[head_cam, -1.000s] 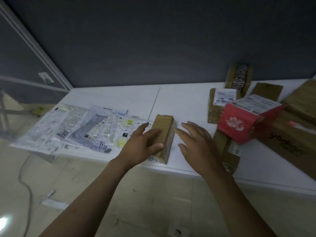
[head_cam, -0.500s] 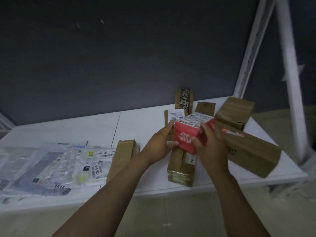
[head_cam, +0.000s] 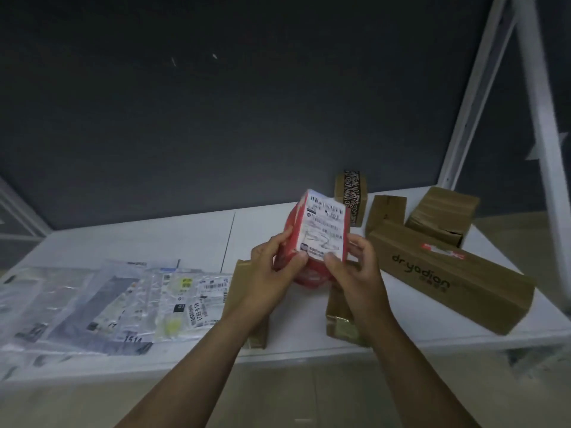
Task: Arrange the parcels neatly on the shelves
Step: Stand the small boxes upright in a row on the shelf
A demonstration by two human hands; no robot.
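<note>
I hold a red box (head_cam: 321, 233) with a white shipping label up above the white shelf (head_cam: 185, 239), its label facing me. My left hand (head_cam: 275, 270) grips its left side and my right hand (head_cam: 355, 267) grips its lower right side. A narrow brown box (head_cam: 241, 282) lies on the shelf under my left wrist, partly hidden. Another brown box (head_cam: 340, 319) lies under my right wrist. A spread of clear plastic mailer bags (head_cam: 108, 304) covers the shelf's left part.
A long brown box printed "dr.yodian" (head_cam: 451, 279) lies at the right. Behind it stand a box with patterned tape (head_cam: 350, 193) and two more brown boxes (head_cam: 386, 211) (head_cam: 441, 214). White shelf uprights (head_cam: 537, 125) rise at the right. A dark wall backs the shelf.
My hands left the narrow brown box, took hold of the red box at the right, lifted it off the stack and turned its label toward me. The view swung right.
</note>
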